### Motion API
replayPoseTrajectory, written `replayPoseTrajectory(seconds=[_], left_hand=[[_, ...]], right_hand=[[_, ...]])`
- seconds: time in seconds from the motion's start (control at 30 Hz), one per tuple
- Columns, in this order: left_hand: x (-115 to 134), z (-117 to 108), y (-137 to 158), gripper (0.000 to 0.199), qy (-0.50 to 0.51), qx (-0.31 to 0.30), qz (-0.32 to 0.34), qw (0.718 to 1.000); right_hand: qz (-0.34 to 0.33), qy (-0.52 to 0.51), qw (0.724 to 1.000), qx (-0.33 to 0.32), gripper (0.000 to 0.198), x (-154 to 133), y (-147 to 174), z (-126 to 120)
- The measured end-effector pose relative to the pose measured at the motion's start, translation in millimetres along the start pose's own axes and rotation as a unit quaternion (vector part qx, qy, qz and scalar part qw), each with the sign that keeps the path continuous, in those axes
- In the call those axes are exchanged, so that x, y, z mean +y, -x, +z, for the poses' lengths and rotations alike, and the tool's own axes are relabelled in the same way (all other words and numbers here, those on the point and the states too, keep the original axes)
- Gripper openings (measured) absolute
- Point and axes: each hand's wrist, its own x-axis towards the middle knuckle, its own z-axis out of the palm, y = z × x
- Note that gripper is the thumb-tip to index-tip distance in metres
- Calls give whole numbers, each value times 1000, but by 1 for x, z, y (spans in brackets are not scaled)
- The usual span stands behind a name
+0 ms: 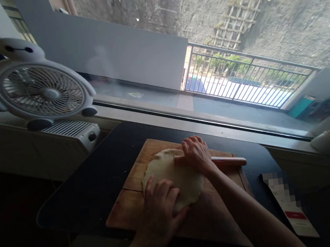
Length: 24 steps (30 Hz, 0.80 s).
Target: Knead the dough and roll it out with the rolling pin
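A flat, roughly round sheet of pale dough (186, 182) lies on a wooden cutting board (123, 208). Its far edge is a little wavy. My right hand (196, 152) is wrapped round a wooden rolling pin (230, 161), which lies across the far right part of the dough. One end of the pin sticks out to the right past the board. My left hand (160, 205) rests on the near left part of the dough, its fingers spread and slightly bent. The dough beneath both hands is hidden.
The board sits on a dark table (80, 195) with rounded corners. A phone (289, 204) with a lit screen lies at the table's right side. At the left, a white fan (48, 92) stands on a radiator (71, 127). A window sill (164, 117) runs behind the table.
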Motion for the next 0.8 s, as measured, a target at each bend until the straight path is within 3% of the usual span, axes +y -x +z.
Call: replayPoseTrajectory(seconds=[0.1, 0.3, 0.43, 0.53, 0.67, 0.73, 0.8], left_hand=[[-2, -4, -1, 20, -27, -12, 35, 999], [-3, -6, -8, 22, -122, -36, 96, 987], [15, 12, -35, 22, -171, -45, 97, 979], [23, 18, -53, 22, -168, -58, 121, 977], [9, 6, -40, 19, -86, -78, 214, 970], [1, 0, -26, 18, -34, -80, 183, 979], [-1, -3, -17, 18, 0, -85, 109, 990]], right_hand=[[26, -9, 1000, 0, 41, 2, -30, 1], [-41, -15, 999, 23, 42, -7, 23, 4], [23, 6, 997, -77, 49, 1, 3, -4], [41, 12, 995, -92, 50, 17, -13, -19], [12, 3, 996, -92, 42, 32, 31, -27], [-21, -24, 997, -67, 34, 30, 60, -23], [-39, -46, 998, -20, 30, 24, 72, -17]])
